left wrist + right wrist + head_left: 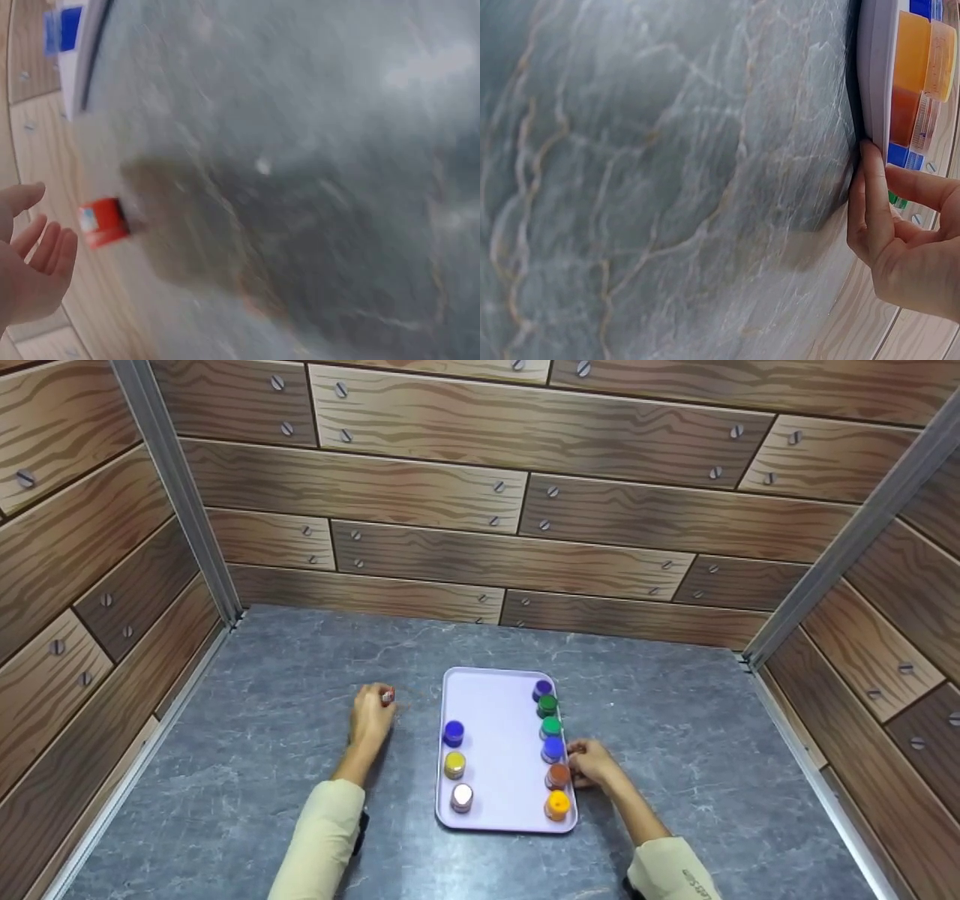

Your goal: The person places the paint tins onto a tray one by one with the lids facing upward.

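On the dark marbled table lies a lilac tray [499, 735] with small paint jars along both long sides. Beside its right edge, my right hand [591, 763] pinches the rim, the fingertips [870, 154] on the outer side. To the left of the tray, my left hand [371, 716] is near a small red paint jar [105, 223]. The left wrist view shows relaxed fingers and thumb spread apart, with a small gap to that jar. Nearest my right hand on the tray are a blue jar [553, 749] and a brown jar [557, 776].
Down the tray's left side stand a dark blue jar [454, 733], a yellow jar [454, 765] and a white-topped jar [462, 797]. An orange jar [557, 805] is at the near right corner, with purple and green jars farther back. Wood-patterned walls [420, 547] enclose the table.
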`<state>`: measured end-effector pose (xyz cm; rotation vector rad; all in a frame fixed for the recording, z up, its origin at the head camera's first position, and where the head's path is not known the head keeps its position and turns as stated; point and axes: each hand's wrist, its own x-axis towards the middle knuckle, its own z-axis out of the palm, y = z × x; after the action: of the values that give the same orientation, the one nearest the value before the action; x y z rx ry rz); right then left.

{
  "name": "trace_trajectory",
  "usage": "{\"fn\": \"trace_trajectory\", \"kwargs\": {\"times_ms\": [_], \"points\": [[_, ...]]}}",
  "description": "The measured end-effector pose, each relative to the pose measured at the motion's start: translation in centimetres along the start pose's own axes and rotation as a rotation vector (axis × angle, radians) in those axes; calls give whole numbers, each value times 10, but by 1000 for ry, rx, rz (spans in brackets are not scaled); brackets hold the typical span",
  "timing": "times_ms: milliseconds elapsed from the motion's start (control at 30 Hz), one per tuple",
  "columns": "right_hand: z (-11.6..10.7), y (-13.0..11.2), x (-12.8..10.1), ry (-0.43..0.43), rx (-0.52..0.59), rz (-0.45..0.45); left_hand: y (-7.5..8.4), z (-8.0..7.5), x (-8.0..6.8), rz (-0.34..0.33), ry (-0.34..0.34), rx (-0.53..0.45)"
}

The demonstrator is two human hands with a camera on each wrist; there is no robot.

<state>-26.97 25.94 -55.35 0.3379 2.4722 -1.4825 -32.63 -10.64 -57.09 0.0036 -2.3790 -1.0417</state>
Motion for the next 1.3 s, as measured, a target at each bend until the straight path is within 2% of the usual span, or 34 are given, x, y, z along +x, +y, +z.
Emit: {"fn": "trace_trajectory", "kwargs": {"times_ms": [100, 167, 233, 400, 467, 500, 567, 667, 767, 867, 1000, 1033, 1133, 1233, 1267, 1300], "points": [[0, 0, 0, -3, -4, -3, 9, -16, -3, -9, -5, 69], [0, 1, -1, -8, 1, -8, 6, -18, -4, 32, -22, 129], [0, 1, -1, -10, 15, -15, 1, -18, -3, 108, -52, 199], [1, 2, -1, -9, 36, -14, -8, -16, -2, 406, -109, 408], [1, 1, -1, -8, 28, -13, -8, -17, -2, 467, -140, 450], [1, 2, -1, -5, 26, -13, -8, -16, -2, 470, -164, 452], [0, 2, -1, -3, 18, -12, -6, -15, -2, 434, -208, 430], [0, 2, -1, -7, 21, -18, -4, -11, -2, 314, -248, 358], [0, 1, -3, -7, 27, -22, -2, -8, -1, 210, -247, 298], [1, 0, -3, -7, 24, -25, -1, -6, -1, 150, -234, 278], [1, 5, 3, -19, 15, -27, -1, -7, 0, 110, -222, 312], [0, 15, 12, -44, 31, -55, -1, -8, 0, 110, -214, 326], [-1, 19, 16, -61, 34, -65, 0, -9, -1, 107, -192, 369], [-2, 17, 13, -50, 33, -61, 2, -9, 0, 91, -164, 379], [-2, 7, 3, -23, 17, -29, 3, -8, 1, 74, -157, 369], [-3, 6, 0, -22, 16, -33, 4, -7, 1, 55, -148, 356]]}}
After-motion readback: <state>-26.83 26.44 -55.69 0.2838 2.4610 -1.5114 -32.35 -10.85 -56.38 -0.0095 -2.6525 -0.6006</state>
